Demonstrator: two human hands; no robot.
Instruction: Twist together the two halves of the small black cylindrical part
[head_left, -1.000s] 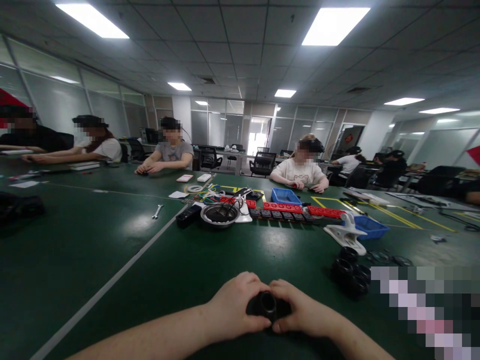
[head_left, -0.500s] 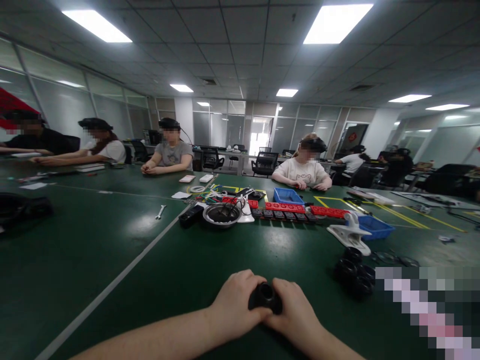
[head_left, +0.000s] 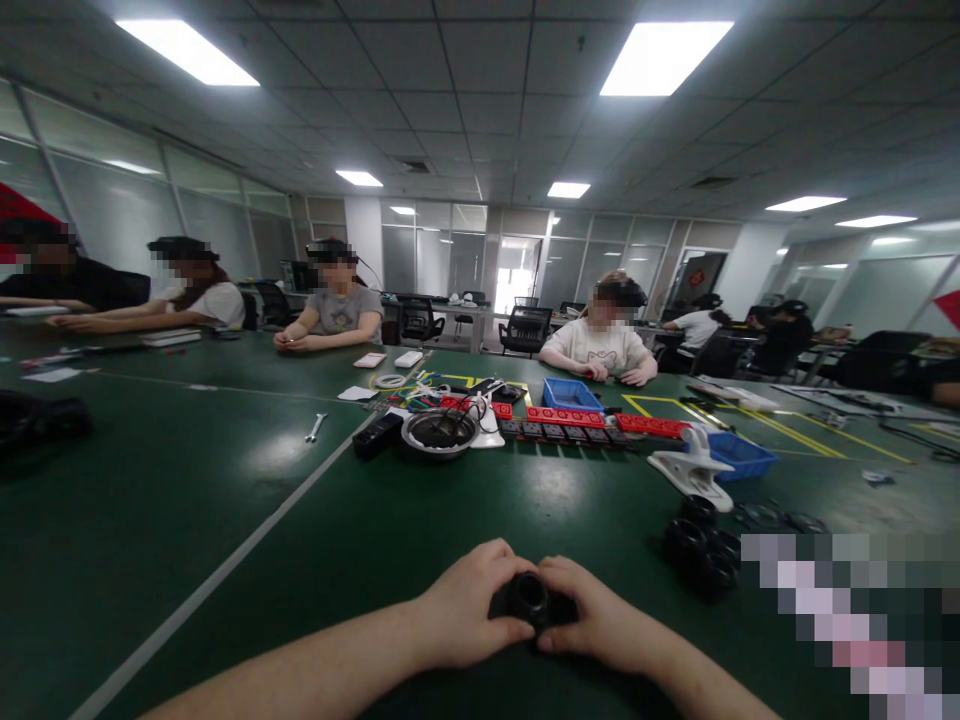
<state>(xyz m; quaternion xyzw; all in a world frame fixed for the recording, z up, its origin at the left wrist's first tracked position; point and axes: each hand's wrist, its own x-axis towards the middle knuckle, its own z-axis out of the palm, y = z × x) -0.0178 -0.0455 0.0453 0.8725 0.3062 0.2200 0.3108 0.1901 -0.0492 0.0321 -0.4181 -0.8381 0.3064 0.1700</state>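
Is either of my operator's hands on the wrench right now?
No, the wrench lies apart on the green table, while the left hand and right hand both hold the black part.

Loads of room out past the left hand (head_left: 465, 608): bare green tabletop (head_left: 150, 530), with a wrench (head_left: 316, 428) lying farther up. Can't squeeze between the hands though, a hollow black part (head_left: 532, 592) plugs that gap. Ahead's open until the metal bowl (head_left: 435, 453) and red strips (head_left: 566, 415) wall off the middle. Beyond the right hand (head_left: 596, 615), black round parts (head_left: 701, 550) and a white clip stand (head_left: 694, 472) get in the way.
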